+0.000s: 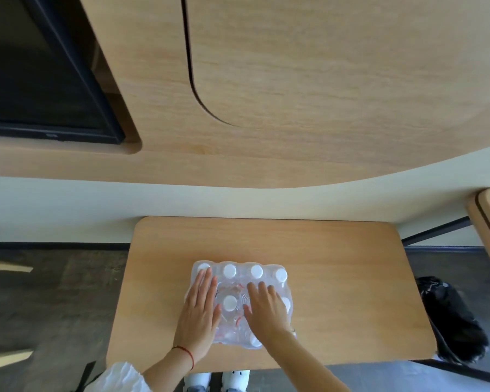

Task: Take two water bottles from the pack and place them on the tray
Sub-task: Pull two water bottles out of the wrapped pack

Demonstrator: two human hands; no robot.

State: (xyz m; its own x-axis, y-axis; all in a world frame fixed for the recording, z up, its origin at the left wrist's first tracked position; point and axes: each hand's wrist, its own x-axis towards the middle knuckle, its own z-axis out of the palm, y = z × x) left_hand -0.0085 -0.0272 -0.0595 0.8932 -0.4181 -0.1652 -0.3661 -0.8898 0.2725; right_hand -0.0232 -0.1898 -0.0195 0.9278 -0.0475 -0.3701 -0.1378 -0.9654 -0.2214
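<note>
Item: shrink-wrapped pack of water bottles w/ white caps, set on a wooden table at lower centre of the frame. Four caps are counted along the far row; one bare cap is seen in the middle, between the hands; others are part-covered or blurred. Left hand is laid flat on the pack's left side, fingers extended and close together, nothing gripped. Right hand is rested on the centre-right of the pack, fingers spread and slightly curled, pressing on the film; nothing is clamped in it either. No bottle is out yet. The tray is not in view (its location cannot be told). Handling, judged: the pack as a whole is likely heavy and awkward; single bottles approx. light-to-moderate, thin-walled, so denting under a hard squeeze is to be expected. The film is probably slick and stretchy and must be torn or opened before extraction. Best hold is judged to be at the neck just below a cap, or round the upper body once freed. Also noted: a dark bag at lower right, beside the table.
</note>
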